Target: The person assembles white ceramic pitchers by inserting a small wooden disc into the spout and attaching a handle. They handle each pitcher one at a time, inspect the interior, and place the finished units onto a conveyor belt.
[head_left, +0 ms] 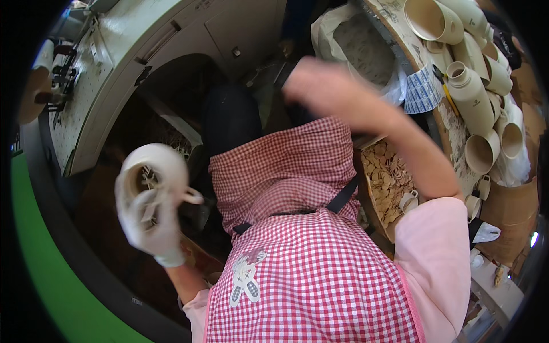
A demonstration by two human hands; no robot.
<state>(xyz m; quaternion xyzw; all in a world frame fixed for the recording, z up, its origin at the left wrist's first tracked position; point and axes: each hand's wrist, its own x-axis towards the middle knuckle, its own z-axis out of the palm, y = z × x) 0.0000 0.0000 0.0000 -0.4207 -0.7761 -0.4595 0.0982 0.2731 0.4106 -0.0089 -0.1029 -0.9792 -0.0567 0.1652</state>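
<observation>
My left hand (163, 234), in a white glove and smeared by motion, grips a cream container (163, 157) with a small loop handle (193, 196). Its round opening faces up, and small pale pieces (150, 178) show inside; their kind is too blurred to tell. My right hand (317, 86) is bare and stretched forward over my knees. Motion blurs its fingers, so whether it holds anything does not show. A dark strip (281, 74) lies close to its fingertips. Nearest to it on the right is a whitish plastic bag (326, 34).
On the right a worn bench (452, 134) carries several cream bottles (472, 97) and a blue-and-white printed sheet (423, 90). Below my right forearm a box holds many small beige pieces (386, 174). A white cabinet (194, 34) stands ahead; a green surface (51, 268) curves along the left.
</observation>
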